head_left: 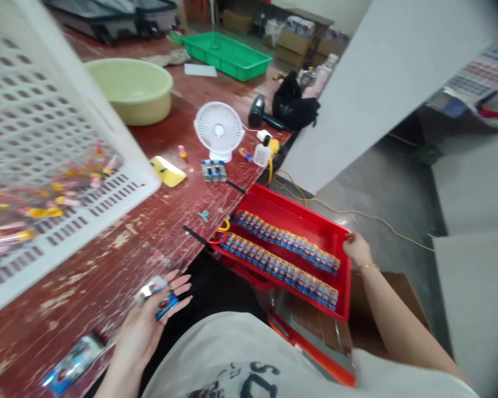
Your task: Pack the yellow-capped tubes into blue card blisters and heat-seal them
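My left hand point(143, 329) is palm up at the table's front edge, fingers spread. A small blue-and-silver packet point(166, 305) rests in it, held by the thumb. My right hand point(358, 250) has its fingers closed on the right rim of a red tray point(307, 213). Inside the tray stand two long rows of small blue packs point(280, 268) with orange tops. The tray's left end lies by the table edge, and a cardboard box point(398, 298) is below its right end. Another blue printed packet point(74, 362) lies on the table near my left forearm.
On the red table point(108, 237) are a white basket point(136, 193) holding pink-and-yellow pieces, a pale green basin point(133, 83), a white fan point(219, 130), a silver-blue block point(213, 171) and a green tray point(228, 55). A yellow cable point(357, 211) crosses the floor.
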A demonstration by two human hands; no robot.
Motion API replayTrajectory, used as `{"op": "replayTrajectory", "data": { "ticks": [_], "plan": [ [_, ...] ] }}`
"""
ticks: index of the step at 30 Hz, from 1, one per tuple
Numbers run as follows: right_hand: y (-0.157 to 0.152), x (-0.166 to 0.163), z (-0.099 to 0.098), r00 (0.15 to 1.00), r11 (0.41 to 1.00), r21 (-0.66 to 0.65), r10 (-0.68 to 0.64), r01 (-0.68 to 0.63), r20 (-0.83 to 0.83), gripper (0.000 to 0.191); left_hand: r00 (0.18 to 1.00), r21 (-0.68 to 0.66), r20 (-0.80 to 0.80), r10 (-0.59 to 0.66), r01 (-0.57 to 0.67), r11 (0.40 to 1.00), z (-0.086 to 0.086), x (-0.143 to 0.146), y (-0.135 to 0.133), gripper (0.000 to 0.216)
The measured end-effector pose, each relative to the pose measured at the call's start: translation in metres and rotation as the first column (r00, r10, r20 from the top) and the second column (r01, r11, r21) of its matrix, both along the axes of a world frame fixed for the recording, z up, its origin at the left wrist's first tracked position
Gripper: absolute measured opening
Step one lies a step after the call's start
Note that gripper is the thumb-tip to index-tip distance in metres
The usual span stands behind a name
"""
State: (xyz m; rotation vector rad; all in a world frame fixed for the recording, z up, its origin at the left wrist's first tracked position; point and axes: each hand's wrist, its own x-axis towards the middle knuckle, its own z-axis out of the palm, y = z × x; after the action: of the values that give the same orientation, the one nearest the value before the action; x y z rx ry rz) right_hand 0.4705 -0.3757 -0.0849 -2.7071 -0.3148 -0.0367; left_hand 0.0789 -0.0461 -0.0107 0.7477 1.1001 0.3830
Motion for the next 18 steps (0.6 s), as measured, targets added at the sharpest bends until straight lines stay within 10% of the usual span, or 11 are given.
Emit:
{"op": "replayTrajectory", "data": {
  "ticks": [4,8,10,14,18],
  "plan": [
    [0.120,-0.035,0.005,0.934,0.910,0.211,0.351,-0.356,0.060,0.018,1.000,0.082,0.029,0.001,-0.004,0.997,0.005,-0.013,0.004,0.051],
    [0.297,-0.127,0.023,0.467,0.356,0.436,0.866,-0.826,0.178,0.014,0.997,0.112,-0.046,0.055,-0.050,0.992,0.006,-0.037,0.018,0.048],
    [0.383,-0.171,0.034,0.346,0.236,0.432,0.917,-0.870,0.197,0.015,0.994,0.151,-0.072,0.085,-0.073,0.986,0.006,-0.051,0.022,0.046],
    [0.527,-0.232,0.048,0.274,0.182,0.411,0.945,-0.894,0.178,0.019,0.984,0.169,-0.115,0.134,-0.114,0.979,0.006,-0.074,0.025,0.044],
    [0.608,-0.271,0.049,0.360,0.298,0.422,0.930,-0.856,0.073,0.031,0.971,0.140,-0.073,0.226,-0.214,0.967,0.007,-0.085,0.028,0.050]
  ]
}}
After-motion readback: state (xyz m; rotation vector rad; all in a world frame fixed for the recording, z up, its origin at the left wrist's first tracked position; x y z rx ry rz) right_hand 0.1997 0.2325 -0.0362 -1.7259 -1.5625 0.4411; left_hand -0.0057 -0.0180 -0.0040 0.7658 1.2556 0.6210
